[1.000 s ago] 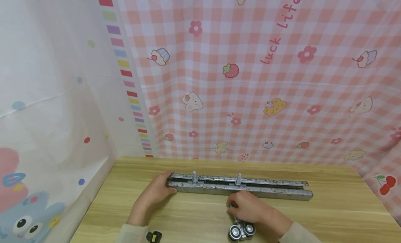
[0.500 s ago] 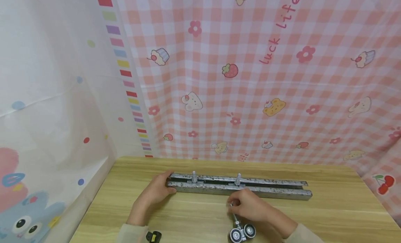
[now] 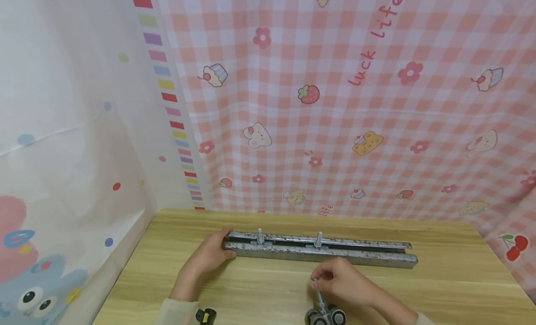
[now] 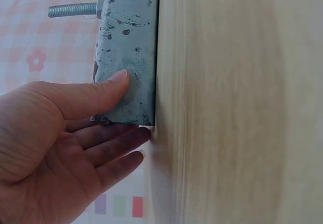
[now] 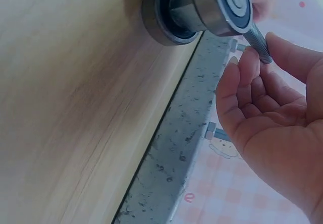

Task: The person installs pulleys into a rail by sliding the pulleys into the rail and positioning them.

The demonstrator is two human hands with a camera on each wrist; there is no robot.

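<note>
A grey, scuffed metal channel rail (image 3: 364, 255) lies across the wooden table, its slot facing up. Two threaded bolts (image 3: 319, 240) stick up from the slot; one bolt (image 4: 73, 10) shows in the left wrist view. My left hand (image 3: 207, 255) grips the rail's left end, its thumb (image 4: 108, 93) on the near side wall. In front of the rail, my right hand (image 3: 343, 280) pinches the threaded stem of a roller trolley (image 3: 337, 317) between thumb and fingertips. The trolley's wheels (image 5: 234, 2) hang lowest, partly cut off by the head view's bottom edge. Trolley and rail are apart.
Beside the left sleeve is a small black object (image 3: 206, 316) with a yellow patch, cut off at the bottom. A pink checked cloth (image 3: 293, 129) hangs behind the table (image 3: 452, 269), and a white printed cloth (image 3: 83, 129) hangs at the left.
My right hand has drawn slightly back from the rail and to the right, bringing the roller trolley nearer the bottom edge. The left hand and the rail stay put.
</note>
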